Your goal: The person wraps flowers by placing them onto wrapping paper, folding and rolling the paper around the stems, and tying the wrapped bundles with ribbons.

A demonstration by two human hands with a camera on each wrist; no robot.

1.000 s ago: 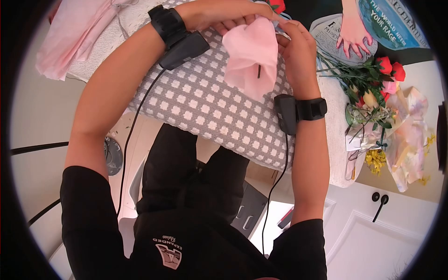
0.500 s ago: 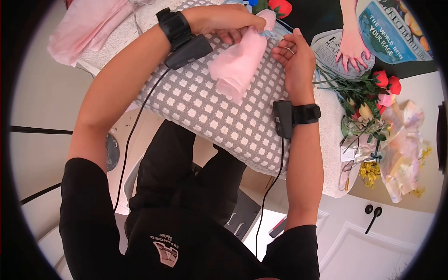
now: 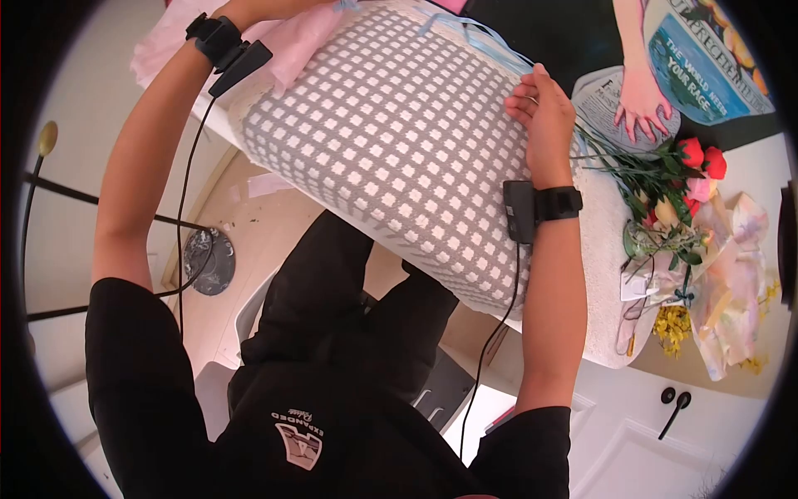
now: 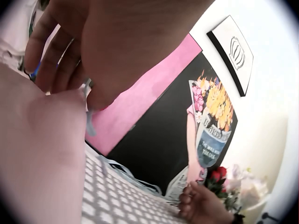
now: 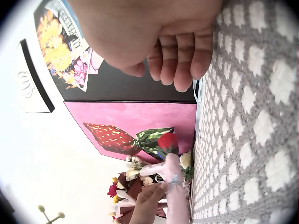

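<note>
A red rose (image 5: pixel 167 141) wrapped in pink paper (image 5: pixel 178 205) with a pale blue ribbon (image 5: pixel 174 181) around it is at the far left of the cushion. My left hand (image 5: pixel 148 201) pinches the wrap near the ribbon. In the left wrist view that hand (image 4: pixel 117 46) is seen from close by, and the pink paper (image 4: pixel 42 154) fills the lower left. My right hand (image 3: pixel 550 125) holds nothing, its fingers loosely bent over the right part of the grey-and-white checked cushion (image 3: pixel 391 141). Loose blue ribbon (image 3: pixel 478 35) lies just beyond its fingertips.
Roses with green stems (image 3: pixel 665 179) lie to the right, beside crumpled floral paper (image 3: pixel 736 283) and yellow flowers (image 3: pixel 672 328). Pictures (image 4: pixel 154 140) stand behind the cushion. A brown-wrapped bouquet (image 5: pixel 133 186) and other flowers are at the left. Black cables hang from both wrist cameras.
My left hand has carried the wrapped rose from the middle of the cushion to the far left. My right hand has come off the wrap and stays at the right, fingers relaxed.
</note>
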